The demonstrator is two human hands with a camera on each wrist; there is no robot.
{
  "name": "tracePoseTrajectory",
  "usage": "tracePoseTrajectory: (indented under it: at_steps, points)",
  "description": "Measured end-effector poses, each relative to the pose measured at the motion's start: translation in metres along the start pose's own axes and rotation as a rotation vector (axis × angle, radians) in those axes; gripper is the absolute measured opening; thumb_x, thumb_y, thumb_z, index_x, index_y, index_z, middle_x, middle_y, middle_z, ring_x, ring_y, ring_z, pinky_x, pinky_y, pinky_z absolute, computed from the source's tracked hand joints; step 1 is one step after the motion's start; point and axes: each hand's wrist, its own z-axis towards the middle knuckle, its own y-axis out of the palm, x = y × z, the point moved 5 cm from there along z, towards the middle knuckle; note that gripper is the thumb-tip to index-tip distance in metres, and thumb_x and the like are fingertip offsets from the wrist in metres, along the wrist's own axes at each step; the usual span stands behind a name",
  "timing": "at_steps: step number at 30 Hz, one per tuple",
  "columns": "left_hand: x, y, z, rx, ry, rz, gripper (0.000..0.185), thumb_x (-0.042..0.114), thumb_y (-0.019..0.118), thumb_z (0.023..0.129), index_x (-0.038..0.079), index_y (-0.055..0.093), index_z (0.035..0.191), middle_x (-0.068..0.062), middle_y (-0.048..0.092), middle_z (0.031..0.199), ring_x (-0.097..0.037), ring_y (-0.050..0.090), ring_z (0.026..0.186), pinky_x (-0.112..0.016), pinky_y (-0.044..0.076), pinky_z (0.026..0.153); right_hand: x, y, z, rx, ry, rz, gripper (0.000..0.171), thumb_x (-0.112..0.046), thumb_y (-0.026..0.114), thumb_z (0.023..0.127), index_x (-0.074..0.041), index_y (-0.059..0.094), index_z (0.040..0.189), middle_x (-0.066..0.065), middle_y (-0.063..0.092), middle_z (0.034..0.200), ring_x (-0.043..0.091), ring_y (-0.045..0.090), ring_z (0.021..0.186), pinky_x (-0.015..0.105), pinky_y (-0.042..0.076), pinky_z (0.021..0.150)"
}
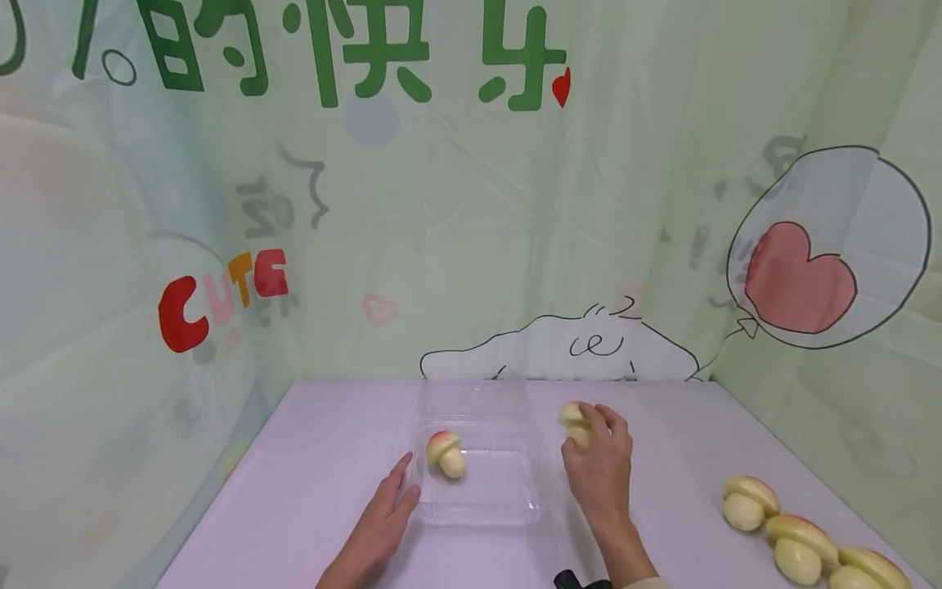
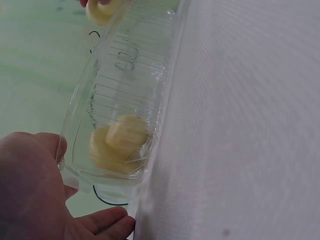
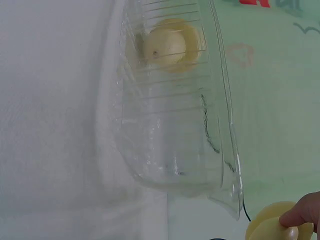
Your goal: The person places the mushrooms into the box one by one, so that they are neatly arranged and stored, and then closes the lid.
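Pale lilac table (image 1: 324, 458) is backed by green printed cloth. One mushroom toy (image 1: 575, 424) is pinched in the right hand (image 1: 599, 468), just right of the clear tray (image 1: 508, 499). That tray's left edge is touched by the relaxed left hand (image 1: 379, 523), another mushroom (image 1: 446, 453) lying inside.

Lettering on the backdrop

The green backdrop (image 1: 471, 204) carries all the readable text. Along its top edge run large green Chinese characters (image 1: 353, 49), cut off by the frame; "的快乐" can be made out, followed by a small red heart (image 1: 562, 86). Lower on the left stands the word "CUTE" (image 1: 221, 298) in chunky capitals, the letters coloured red, pink, orange and red. Faint grey marks beside it and near the balloon drawing (image 1: 827, 245) on the right are too pale to read. The clear tray (image 1: 478, 511) bears no legible label in any view.
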Motion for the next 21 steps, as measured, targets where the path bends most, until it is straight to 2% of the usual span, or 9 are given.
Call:
tracePoseTrajectory:
  at_steps: [6, 21]
  points:
    - [0.0, 0.0, 0.0, -0.003, -0.002, -0.003, 0.054, 0.038, 0.041, 0.099, 0.021, 0.025, 0.148, -0.021, 0.034, 0.144, -0.038, 0.028, 0.134, -0.058, 0.022, 0.105, -0.01, 0.01, -0.002, -0.031, -0.044, 0.009, 0.047, 0.004, 0.07, 0.07, -0.007, 0.062, 0.116, 0.017, 0.048, 0.122, 0.039, 0.047, 0.1, 0.051, 0.046, 0.074]
    - [-0.002, 0.0, -0.001, -0.007, 0.002, -0.022, 0.055, 0.039, 0.042, 0.099, 0.022, 0.025, 0.148, -0.018, 0.032, 0.146, -0.035, 0.027, 0.135, -0.056, 0.022, 0.106, -0.02, 0.029, -0.012, -0.104, -0.069, 0.016, 0.049, 0.003, 0.071, 0.072, -0.009, 0.061, 0.118, 0.014, 0.047, 0.125, 0.035, 0.047, 0.105, 0.047, 0.051, 0.072]
